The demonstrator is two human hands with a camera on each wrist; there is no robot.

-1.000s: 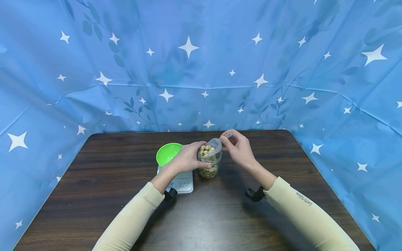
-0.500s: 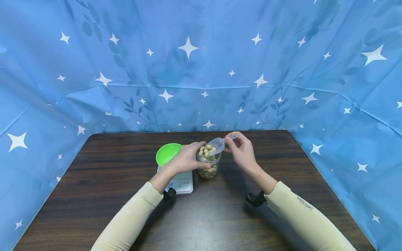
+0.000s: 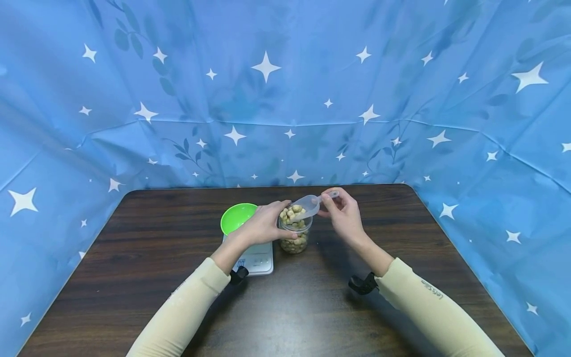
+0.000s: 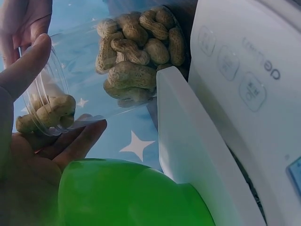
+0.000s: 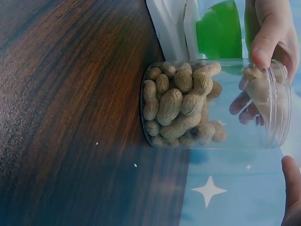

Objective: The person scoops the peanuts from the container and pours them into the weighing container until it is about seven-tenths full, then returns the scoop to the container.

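Observation:
A clear plastic jar (image 3: 293, 244) of unshelled peanuts (image 5: 181, 106) stands upright on the table. My left hand (image 3: 262, 224) grips it near the mouth, thumb on the near side and fingers round the back. Between thumb and fingers, my right hand (image 3: 343, 215) pinches the handle of a translucent scoop (image 3: 309, 204). The scoop's bowl slants down into the jar's mouth, with several peanuts (image 4: 54, 113) at it in the left wrist view. Below these, a gap separates them from the heap at the jar's bottom.
Left of the jar is a white kitchen scale (image 3: 258, 260) with a green bowl (image 3: 236, 218) on it, partly behind my left hand and forearm. The dark wooden table (image 3: 294, 307) ends at a blue star-patterned cloth (image 3: 285, 99).
My right hand and the scoop have shifted slightly to the right, drawing the scoop's bowl a little out over the jar's rim. The left hand keeps its hold on the jar.

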